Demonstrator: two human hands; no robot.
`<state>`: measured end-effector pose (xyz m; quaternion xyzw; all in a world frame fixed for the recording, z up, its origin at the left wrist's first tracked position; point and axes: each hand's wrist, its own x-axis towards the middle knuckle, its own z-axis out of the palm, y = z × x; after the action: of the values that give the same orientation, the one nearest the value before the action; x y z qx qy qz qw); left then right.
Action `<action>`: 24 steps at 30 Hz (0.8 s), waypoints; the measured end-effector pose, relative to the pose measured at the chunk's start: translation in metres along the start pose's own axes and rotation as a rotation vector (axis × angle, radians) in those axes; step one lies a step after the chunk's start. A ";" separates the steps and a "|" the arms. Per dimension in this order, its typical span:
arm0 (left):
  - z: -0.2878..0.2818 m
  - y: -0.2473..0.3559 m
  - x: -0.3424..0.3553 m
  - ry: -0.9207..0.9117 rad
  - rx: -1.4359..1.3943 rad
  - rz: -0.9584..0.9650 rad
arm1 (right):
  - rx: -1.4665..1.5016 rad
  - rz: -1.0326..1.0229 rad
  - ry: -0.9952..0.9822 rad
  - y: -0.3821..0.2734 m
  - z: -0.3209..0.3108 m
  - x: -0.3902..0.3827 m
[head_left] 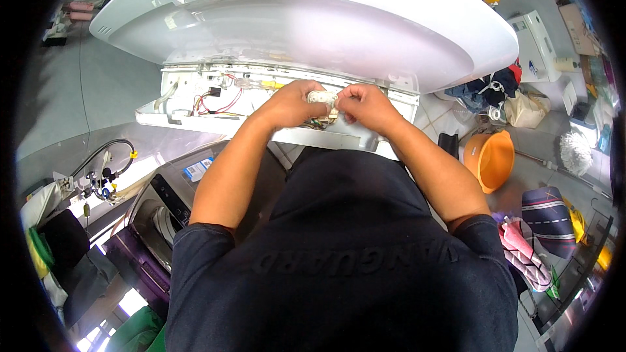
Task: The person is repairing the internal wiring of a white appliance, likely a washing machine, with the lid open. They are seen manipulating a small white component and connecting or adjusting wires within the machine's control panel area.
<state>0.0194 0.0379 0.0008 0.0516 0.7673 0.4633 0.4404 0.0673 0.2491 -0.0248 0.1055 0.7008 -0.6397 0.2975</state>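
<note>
A small off-white plastic part (322, 97), perhaps a control component, is pinched in the fingers of my left hand (291, 105). My right hand (366, 107) is closed at the part's right side, its fingertips bunched together; whether they grip the part or a wire is too small to make out. Both hands are over a long white open housing (156, 117) that resembles an appliance's top panel. Inside it, red and dark wires (225, 103) run left of my hands, near a black connector block (214, 92). Behind the housing stands a large glossy white cover (313, 26).
A grey washing machine (171, 186) stands at the left, below a hose (98, 154) and taps. To the right are an orange basin (489, 161), piled clothes (486, 88) and a white fluffy duster (576, 154). Cloths (521, 248) lie at the lower right.
</note>
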 end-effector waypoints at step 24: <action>-0.001 0.001 -0.003 -0.037 0.082 0.058 | 0.038 0.093 -0.007 -0.004 -0.003 0.008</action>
<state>0.0206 0.0361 0.0035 0.1005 0.7756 0.4431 0.4382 0.0578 0.2498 -0.0255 0.1415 0.6818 -0.6386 0.3276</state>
